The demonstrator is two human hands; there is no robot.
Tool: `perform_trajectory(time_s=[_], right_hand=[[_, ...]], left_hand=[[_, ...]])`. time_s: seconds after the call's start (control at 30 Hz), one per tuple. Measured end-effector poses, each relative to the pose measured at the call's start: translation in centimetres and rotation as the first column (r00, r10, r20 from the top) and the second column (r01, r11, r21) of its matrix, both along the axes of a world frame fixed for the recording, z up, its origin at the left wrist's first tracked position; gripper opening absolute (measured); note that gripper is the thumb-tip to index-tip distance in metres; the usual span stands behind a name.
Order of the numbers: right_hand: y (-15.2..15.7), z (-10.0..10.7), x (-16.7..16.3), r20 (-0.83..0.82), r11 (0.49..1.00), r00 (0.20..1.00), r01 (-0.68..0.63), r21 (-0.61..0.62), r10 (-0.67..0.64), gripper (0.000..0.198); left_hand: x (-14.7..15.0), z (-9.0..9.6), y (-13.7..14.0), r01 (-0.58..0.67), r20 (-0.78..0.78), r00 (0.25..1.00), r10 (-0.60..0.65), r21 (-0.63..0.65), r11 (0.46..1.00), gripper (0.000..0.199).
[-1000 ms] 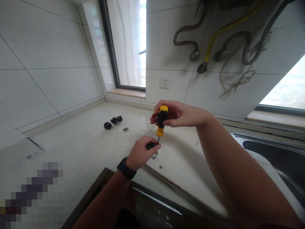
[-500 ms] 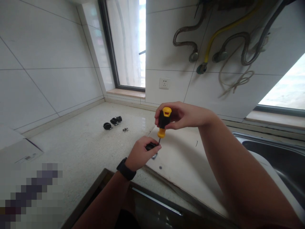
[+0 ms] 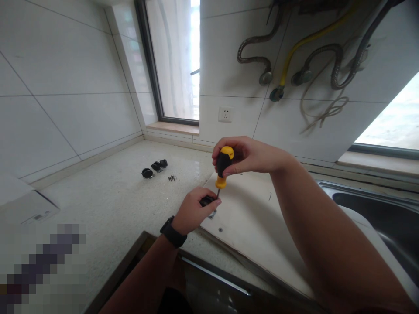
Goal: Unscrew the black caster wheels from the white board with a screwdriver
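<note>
My right hand (image 3: 240, 157) is closed around the handle of a yellow-and-black screwdriver (image 3: 224, 163), held nearly upright with its shaft pointing down. Below it, my left hand (image 3: 198, 207) grips a black caster wheel (image 3: 206, 201) at the corner of a white board (image 3: 255, 218). The caster's metal plate (image 3: 212, 214) shows under my fingers, against the board. The screwdriver's tip meets the spot beside my left thumb and forefinger; the screw there is hidden. A round metal fitting (image 3: 220, 230) is set in the board near its front edge.
Several black casters (image 3: 147, 173) and a small pile of screws (image 3: 172, 178) lie on the speckled counter (image 3: 124, 205). To the right is a steel sink (image 3: 386, 222). A white box (image 3: 26, 205) stands at left; hoses (image 3: 284, 65) hang on the tiled wall.
The screwdriver's handle has tilted and turned slightly to the left in my right hand. My left hand and the caster stay in place.
</note>
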State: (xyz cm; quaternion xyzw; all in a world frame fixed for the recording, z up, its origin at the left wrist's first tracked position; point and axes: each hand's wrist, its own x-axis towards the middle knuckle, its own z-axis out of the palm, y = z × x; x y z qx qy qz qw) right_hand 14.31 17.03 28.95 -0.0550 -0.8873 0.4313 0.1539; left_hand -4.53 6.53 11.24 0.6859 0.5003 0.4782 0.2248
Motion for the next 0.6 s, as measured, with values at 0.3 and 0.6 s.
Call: perform_trajectory(time_s=[0.3,0.6], right_hand=[[-0.3,-0.6,-0.9,-0.016,0.995,0.999,-0.050,-0.087,0.049,0.035],[-0.9,0.3,-1.1,0.139,0.933,0.926,0.334,0.130,-0.351,0.034]], left_hand=[[0.1,0.2,0.0,0.006,0.018,1.000,-0.006,0.019,1.000,0.013],[0.1,0.0,0.2,0.012,0.011,1.000,-0.012,0.012,1.000,0.013]])
